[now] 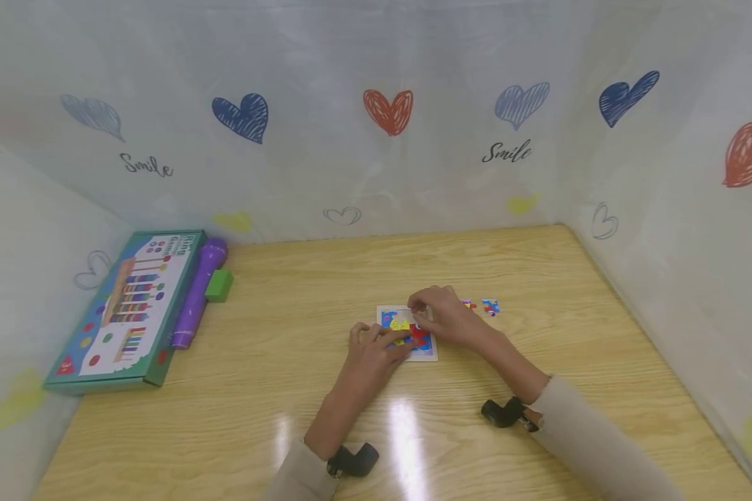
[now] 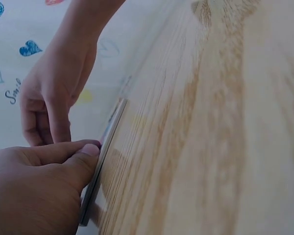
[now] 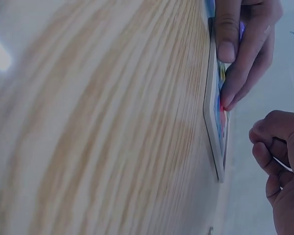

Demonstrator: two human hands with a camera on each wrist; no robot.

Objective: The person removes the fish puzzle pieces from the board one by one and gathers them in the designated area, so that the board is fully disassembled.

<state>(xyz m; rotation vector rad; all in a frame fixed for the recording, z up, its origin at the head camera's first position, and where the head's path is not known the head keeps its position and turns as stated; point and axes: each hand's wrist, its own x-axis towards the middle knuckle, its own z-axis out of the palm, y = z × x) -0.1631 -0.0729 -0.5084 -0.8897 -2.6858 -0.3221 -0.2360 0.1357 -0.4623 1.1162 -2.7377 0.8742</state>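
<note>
A small square jigsaw puzzle board with a pale frame lies on the table, showing yellow, red and blue picture parts. My left hand rests on it, its fingers reaching onto the picture and its thumb at the frame's near edge. My right hand hovers over the board's upper right corner. In the right wrist view this right hand has loosely bent fingers and nothing visible between them. Just beyond it lie two loose puzzle pieces, one in full view and one partly hidden.
At the left of the wooden table lies a green-edged game box. A purple microphone-shaped toy lies along it, with a green block beside that. White sheeting with printed hearts surrounds the back and sides.
</note>
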